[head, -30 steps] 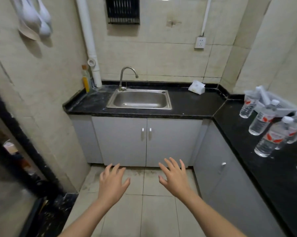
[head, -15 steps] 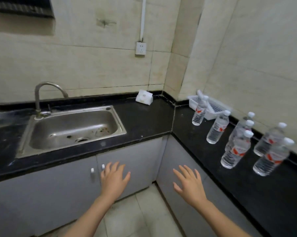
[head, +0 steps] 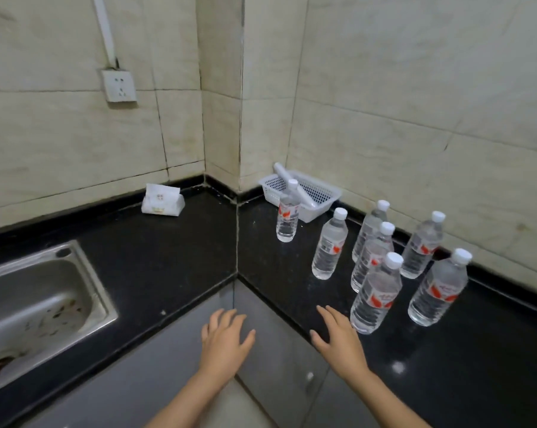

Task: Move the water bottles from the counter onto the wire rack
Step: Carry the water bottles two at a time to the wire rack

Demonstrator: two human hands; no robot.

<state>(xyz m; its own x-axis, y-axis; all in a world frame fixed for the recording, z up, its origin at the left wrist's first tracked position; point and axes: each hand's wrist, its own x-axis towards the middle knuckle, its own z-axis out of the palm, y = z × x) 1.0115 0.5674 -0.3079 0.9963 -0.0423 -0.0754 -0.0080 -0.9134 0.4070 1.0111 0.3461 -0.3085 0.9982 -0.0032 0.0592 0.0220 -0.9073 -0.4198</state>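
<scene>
Seven water bottles (head: pixel 375 291) stand upright on the black counter (head: pixel 174 261), on its right arm, all with white caps and red-marked labels. The farthest one (head: pixel 288 216) stands alone, just in front of a white basket (head: pixel 316 193) set against the far wall; a white tube-like thing lies across the basket. The others cluster nearer and to the right, the nearest bottle close to the counter's front edge. The right hand (head: pixel 338 338) is over that edge, palm down, fingers spread and released, holding nothing; its fingertips are just beside the nearest bottle, and whether they touch it cannot be told. The left hand (head: pixel 224 341) hovers in front of the grey cabinets below the counter's corner, also flat and empty. A steel sink (head: pixel 41 307) is set in the left arm of the counter, a white tissue pack (head: pixel 162 200) lies by the far wall, and a socket (head: pixel 119 85) is on the wall above.
</scene>
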